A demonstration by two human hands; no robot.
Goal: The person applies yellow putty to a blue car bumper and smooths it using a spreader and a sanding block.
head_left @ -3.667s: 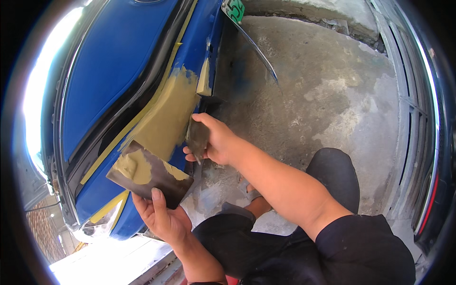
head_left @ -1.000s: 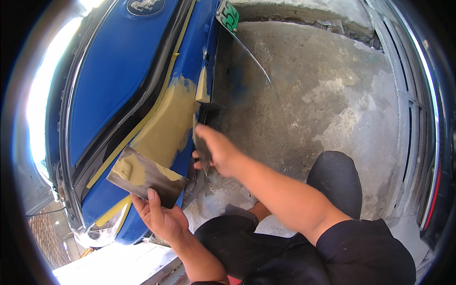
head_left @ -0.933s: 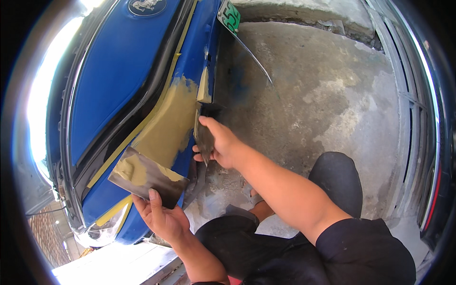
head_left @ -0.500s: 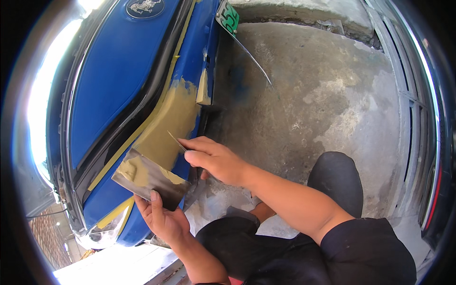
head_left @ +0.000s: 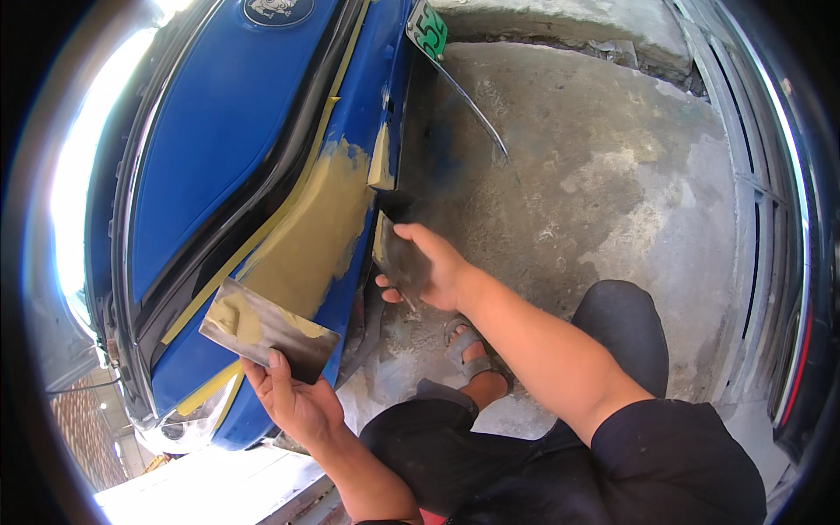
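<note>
A blue car body (head_left: 219,140) fills the left of the view, with a wide patch of tan body filler (head_left: 311,236) on its lower corner. My right hand (head_left: 433,267) holds a dark flat spreader (head_left: 398,258) against the car's vertical edge, just below the filler patch. My left hand (head_left: 293,402) grips a dark rectangular mixing board (head_left: 267,328) smeared with tan filler, held flat beside the panel's lower part.
Rough grey concrete floor (head_left: 595,175) lies to the right of the car. A green plate (head_left: 427,31) and a thin bent metal strip (head_left: 477,109) stick out near the top. My sandalled foot (head_left: 468,346) rests below my right hand. Metal rails (head_left: 770,227) run along the right.
My right hand swung from the filler board back right to the car's edge, carrying the spreader. The left hand and board stayed almost still.
</note>
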